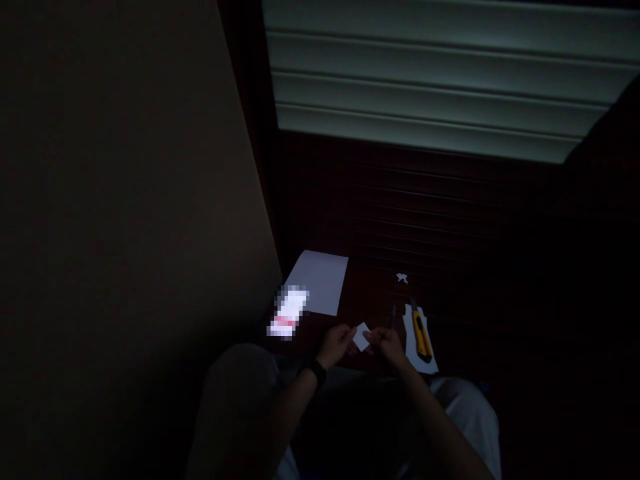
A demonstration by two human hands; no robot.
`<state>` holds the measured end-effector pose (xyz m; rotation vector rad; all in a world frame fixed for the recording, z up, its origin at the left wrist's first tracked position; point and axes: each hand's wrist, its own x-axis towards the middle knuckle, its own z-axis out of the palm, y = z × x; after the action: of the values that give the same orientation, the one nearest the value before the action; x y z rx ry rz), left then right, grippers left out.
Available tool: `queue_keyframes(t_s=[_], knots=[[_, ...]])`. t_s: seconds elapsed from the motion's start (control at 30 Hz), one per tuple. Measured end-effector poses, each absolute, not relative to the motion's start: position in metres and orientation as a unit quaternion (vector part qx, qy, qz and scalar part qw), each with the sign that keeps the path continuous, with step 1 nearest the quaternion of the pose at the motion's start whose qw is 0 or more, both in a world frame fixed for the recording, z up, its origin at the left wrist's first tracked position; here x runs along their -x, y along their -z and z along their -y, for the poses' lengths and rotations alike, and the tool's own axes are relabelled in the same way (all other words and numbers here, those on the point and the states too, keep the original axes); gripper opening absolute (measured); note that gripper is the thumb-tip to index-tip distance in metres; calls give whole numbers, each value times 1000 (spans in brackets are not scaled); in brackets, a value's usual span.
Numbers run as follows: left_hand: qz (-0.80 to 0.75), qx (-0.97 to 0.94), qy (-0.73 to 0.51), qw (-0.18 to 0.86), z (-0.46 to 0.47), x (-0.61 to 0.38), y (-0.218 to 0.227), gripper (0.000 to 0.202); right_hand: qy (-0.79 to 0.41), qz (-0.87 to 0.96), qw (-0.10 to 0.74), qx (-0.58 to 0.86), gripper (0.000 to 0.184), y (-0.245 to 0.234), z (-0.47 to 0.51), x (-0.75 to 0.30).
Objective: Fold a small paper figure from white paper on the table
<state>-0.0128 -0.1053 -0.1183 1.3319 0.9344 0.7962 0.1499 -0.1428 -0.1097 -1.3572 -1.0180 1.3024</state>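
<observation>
A small white piece of paper point(361, 337) is held between my two hands, close to the near edge of the dark table. My left hand point(338, 343), with a dark band on its wrist, pinches the paper's left corner. On the other side my right hand point(388, 344) grips the right corner between thumb and fingers. A thin dark pen-like tool point(393, 315) shows just beyond the right hand; whether it is held or lying there I cannot tell. Right of that hand, a yellow utility knife point(421, 333) lies on white paper point(411, 347).
A large white sheet point(320, 280) lies at the left, with a lit, blurred-out phone point(289, 313) at its near corner. A small cut paper scrap point(402, 278) lies farther back. A wall point(150, 167) rises at left, and pale slats point(425, 80) stand behind. The room is very dark.
</observation>
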Motion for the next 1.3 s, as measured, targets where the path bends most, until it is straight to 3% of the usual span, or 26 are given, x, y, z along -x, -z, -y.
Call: queue_keyframes(t_s=[0.57,0.87,1.3], knots=[[-354,-539,-294,705,98,35,103,39,-604,386,479,506,45,111,143,-157],[-349,-515,-299,723,100,34,98,50,-618,362,482,504,49,107,145,-159],[-353,-496,-266,748,95,34,97,35,-627,359,476,501,32,102,147,-162]])
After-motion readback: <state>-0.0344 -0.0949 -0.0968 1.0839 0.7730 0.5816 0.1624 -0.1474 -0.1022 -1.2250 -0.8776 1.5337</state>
